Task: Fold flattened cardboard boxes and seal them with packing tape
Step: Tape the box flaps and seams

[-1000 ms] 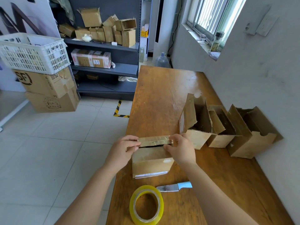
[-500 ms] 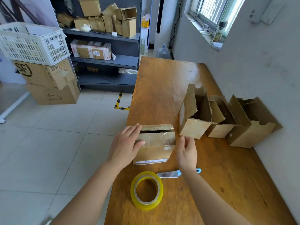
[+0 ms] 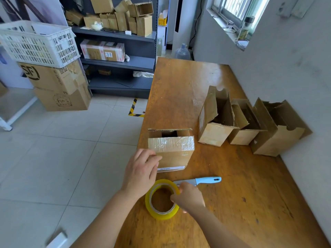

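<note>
Wooden table [image 3: 223, 203]: your right hand [image 3: 189, 197] pinches the tape roll [image 3: 162, 199] while your open left hand [image 3: 141, 171] steadies the unsealed box [image 3: 172, 151] just beyond; three folded boxes [image 3: 250, 122] wait, flaps open.

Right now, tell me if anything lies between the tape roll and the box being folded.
Nothing visible blocks it. The tape roll, under the right hand, faces bare table up to the box; the knife lies off to the right.

wooden table [image 3: 180, 90] | 4 cardboard boxes [image 3: 172, 151] | tape roll [image 3: 162, 214] | knife [image 3: 206, 180]
</note>
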`<state>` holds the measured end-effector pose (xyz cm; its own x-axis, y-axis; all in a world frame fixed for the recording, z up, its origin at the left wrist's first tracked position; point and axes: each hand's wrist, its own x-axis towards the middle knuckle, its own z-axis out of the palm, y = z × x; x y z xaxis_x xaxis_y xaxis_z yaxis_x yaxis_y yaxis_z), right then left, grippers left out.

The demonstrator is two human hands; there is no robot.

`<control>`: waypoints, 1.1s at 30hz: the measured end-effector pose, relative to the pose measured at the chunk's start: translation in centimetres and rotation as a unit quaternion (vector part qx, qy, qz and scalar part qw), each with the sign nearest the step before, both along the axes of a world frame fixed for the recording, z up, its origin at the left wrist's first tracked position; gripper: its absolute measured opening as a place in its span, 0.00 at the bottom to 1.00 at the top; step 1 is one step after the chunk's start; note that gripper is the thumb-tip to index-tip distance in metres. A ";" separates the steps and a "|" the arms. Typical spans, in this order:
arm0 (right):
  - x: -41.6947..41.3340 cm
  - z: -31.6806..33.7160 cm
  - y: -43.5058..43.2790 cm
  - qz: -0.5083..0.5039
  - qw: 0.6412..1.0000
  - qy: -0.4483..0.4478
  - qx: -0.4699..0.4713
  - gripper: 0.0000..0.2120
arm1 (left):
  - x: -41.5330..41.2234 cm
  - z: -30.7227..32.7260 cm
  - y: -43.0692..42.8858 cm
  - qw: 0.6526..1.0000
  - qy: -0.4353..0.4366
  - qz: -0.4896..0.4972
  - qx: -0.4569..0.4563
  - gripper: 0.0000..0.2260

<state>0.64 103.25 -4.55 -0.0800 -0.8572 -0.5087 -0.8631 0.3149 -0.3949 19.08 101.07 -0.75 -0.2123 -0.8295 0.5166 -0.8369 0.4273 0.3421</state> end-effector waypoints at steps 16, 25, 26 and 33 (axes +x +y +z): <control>1.2 5.4 1.1 0.064 0.879 -0.155 -0.447 0.17 | -0.4 4.1 2.5 0.929 0.227 0.017 0.290 0.09; 2.8 8.8 1.0 0.112 0.840 -0.123 -0.516 0.17 | -0.7 8.8 1.8 0.897 0.297 0.065 0.320 0.06; 2.7 9.3 0.8 0.120 0.840 -0.127 -0.513 0.18 | -0.8 9.0 1.6 0.894 0.307 0.070 0.318 0.07; 1.0 14.2 -2.3 0.157 0.884 -0.138 -0.418 0.22 | -1.3 11.8 -0.5 0.898 0.340 0.110 0.257 0.09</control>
<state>1.60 100.93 9.66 0.2567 -0.9007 0.3504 -0.6906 -0.4246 -0.5854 17.74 100.55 11.04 0.2054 -0.9787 0.0012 -0.4046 -0.0838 0.9106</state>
